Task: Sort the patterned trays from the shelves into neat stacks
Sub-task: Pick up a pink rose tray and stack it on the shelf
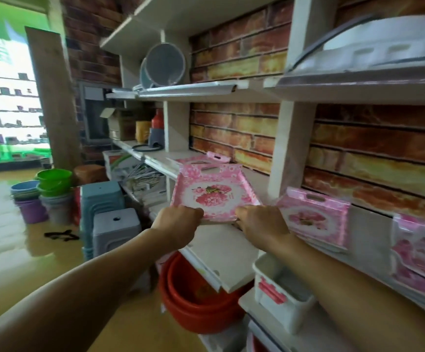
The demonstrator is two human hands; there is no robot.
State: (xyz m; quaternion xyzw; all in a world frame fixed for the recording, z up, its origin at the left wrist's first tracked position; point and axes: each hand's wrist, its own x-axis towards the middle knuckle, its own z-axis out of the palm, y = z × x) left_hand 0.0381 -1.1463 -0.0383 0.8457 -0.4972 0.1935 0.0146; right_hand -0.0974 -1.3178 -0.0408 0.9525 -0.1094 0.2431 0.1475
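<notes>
The pink, flower-printed rectangular plastic tray is tilted, its far handle-slot edge raised toward the brick-patterned back wall and its near edge in both grips: the left hand has fingers curled round the near-left corner, the right hand curled round the near-right corner, so the tray's long axis runs straight away from the grips, into the shelf bay. It looks lifted off the white shelf board, though contact at the near edge is hidden. Beyond it lies another pink tray, flat on the board. Just right of the right grip, past the white upright post, a second pink floral tray leans, with more pink trays further right. That post likely hinders any sideways carry. Below the grips sit nested red plastic basins.
</notes>
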